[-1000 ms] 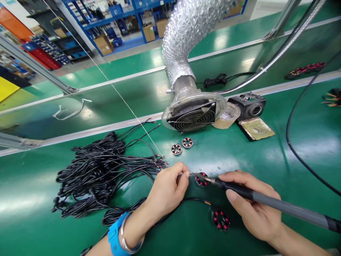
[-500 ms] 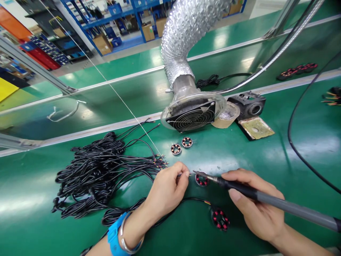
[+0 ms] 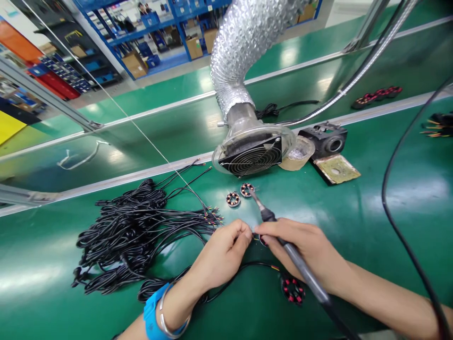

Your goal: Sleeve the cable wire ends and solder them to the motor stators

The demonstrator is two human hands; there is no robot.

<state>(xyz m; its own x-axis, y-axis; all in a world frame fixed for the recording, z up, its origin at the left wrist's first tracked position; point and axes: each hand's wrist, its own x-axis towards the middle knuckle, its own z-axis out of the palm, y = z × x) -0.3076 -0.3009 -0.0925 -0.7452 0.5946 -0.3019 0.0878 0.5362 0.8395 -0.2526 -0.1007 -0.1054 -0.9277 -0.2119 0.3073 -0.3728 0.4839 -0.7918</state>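
Observation:
My left hand [image 3: 224, 252], fingers pinched together, grips a black cable whose thin coloured wire ends poke out past the fingertips. Wrapped around a soldering iron [image 3: 305, 271] is my right hand [image 3: 314, 252]. The iron's tip points up and away, close over or at the farther of two copper-wound stators [image 3: 247, 190]; contact cannot be told. The second copper stator [image 3: 233, 199] lies beside it. Between my hands, a red-wound stator [image 3: 262, 240] is mostly hidden by the right fingers. Nearer to me lies another red-wound stator [image 3: 293, 289] with a cable attached.
A heap of black cables [image 3: 123, 236] covers the left of the green bench. A fume extractor [image 3: 253, 156] hangs at the back centre. Right of it are a tape roll [image 3: 297, 153], an iron stand [image 3: 327, 141] and a sponge tray [image 3: 338, 169]. A black cord [image 3: 385, 189] loops down the right.
My right hand has moved left, and the soldering iron has swung so its tip points away toward the copper stators. The right hand now covers much of the middle stator. My left hand stays nearly still.

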